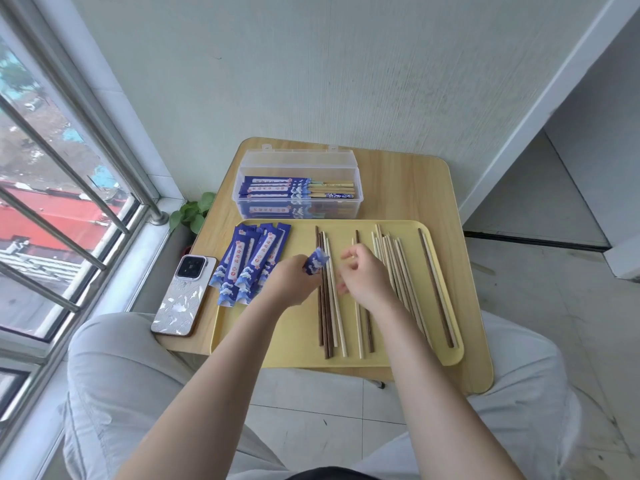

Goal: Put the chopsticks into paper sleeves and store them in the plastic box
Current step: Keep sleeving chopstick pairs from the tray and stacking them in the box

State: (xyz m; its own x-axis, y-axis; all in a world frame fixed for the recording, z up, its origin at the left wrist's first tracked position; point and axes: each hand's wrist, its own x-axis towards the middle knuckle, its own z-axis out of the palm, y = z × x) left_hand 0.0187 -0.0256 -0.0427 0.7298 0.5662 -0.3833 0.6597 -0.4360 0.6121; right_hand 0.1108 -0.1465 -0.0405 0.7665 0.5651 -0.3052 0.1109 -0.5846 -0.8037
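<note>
Left hand (293, 285): grips one blue paper sleeve (316, 261) above the yellow tray (277, 344).
Right hand (363, 278): fingers loosely curled over loose chopsticks (398, 271), grasp unclear.
Plastic box (298, 183): behind tray on bench (408, 188), holding sleeved pairs.

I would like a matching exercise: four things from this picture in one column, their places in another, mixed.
Things:
1. phone
2. plastic box
3. loose paper sleeves
4. single paper sleeve

Places:
A. held in the left hand
B. on the table, behind the yellow tray
C. on the tray's left part
D. on the table, left of the tray

Pairs: 1-D, 2-B, 3-C, 4-A
</note>
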